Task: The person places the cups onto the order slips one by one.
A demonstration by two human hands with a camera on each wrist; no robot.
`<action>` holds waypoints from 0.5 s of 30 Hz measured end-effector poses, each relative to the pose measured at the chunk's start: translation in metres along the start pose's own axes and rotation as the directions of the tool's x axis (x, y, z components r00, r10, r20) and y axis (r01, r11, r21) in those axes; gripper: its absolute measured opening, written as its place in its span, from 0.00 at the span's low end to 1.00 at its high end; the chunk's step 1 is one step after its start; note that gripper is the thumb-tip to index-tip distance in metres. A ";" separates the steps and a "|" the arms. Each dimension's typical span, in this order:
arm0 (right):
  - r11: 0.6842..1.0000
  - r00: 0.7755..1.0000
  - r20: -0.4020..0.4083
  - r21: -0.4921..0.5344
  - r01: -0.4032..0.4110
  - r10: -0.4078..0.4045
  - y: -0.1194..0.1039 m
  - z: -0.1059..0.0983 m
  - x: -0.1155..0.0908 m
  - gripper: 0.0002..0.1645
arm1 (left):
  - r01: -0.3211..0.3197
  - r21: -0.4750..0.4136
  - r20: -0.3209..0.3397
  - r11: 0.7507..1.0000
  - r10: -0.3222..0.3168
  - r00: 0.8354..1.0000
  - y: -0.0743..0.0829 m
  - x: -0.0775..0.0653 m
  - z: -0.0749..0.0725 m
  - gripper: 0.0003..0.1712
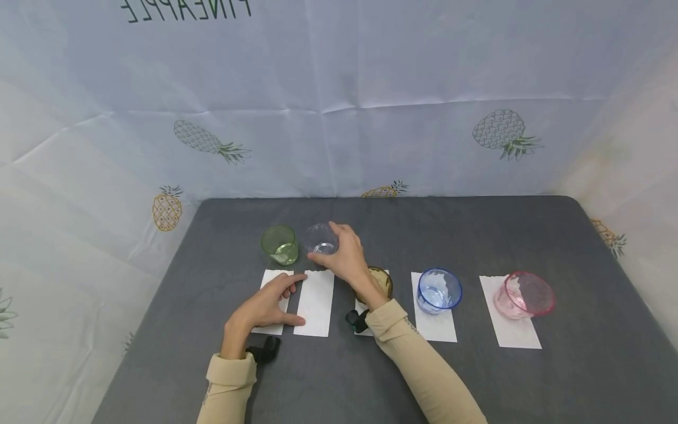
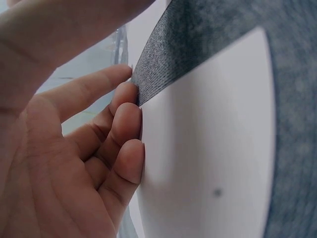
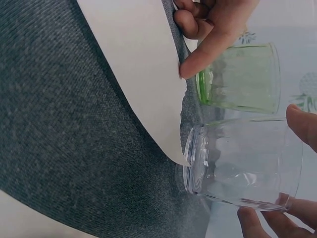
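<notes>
My right hand (image 1: pixel 346 256) holds a clear glass (image 3: pixel 237 163) near its rim, thumb on one side and fingers on the other. Its base is close to the torn far end of a white paper strip (image 1: pixel 316 306); contact with the table is hard to tell. Beside it stands a green glass (image 1: pixel 278 241). My left hand (image 1: pixel 267 303) rests over the leftmost paper strip (image 1: pixel 270 331), index finger and thumb reaching toward the neighbouring strip. In the left wrist view, its other fingers bend loosely and their tips touch the paper (image 2: pixel 208 148).
An amber glass (image 1: pixel 382 280) stands on a paper strip, partly hidden by my right wrist. Farther right, a blue glass (image 1: pixel 438 291) and a pink glass (image 1: pixel 524 294) stand on paper strips. A pineapple-print curtain (image 1: pixel 339 147) hangs behind the dark grey table (image 1: pixel 529 229).
</notes>
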State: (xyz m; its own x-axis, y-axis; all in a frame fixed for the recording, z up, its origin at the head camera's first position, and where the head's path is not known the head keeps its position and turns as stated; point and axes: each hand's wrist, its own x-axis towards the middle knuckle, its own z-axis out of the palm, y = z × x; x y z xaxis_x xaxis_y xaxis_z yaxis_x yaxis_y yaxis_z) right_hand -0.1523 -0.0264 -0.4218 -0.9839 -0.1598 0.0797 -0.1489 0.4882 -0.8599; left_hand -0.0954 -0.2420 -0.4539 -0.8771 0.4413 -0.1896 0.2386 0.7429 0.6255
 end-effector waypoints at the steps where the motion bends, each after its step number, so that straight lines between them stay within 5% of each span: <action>1: 1.000 1.000 -0.001 0.001 0.001 -0.001 0.000 0.000 0.000 0.51 | 0.001 0.000 0.001 1.000 -0.001 1.000 0.000 0.000 0.000 0.52; 15: 0.999 0.999 -0.015 0.008 0.034 -0.033 -0.002 -0.001 -0.001 0.51 | 0.008 -0.004 0.003 1.000 -0.008 1.000 -0.001 0.001 0.001 0.52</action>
State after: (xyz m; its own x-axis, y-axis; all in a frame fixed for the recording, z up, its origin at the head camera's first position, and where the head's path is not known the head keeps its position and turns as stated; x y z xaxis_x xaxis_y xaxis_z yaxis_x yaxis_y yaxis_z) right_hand -0.1510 -0.0263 -0.4199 -0.9798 -0.1627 0.1161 -0.1810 0.4754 -0.8609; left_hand -0.0961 -0.2423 -0.4553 -0.8778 0.4369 -0.1965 0.2302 0.7444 0.6268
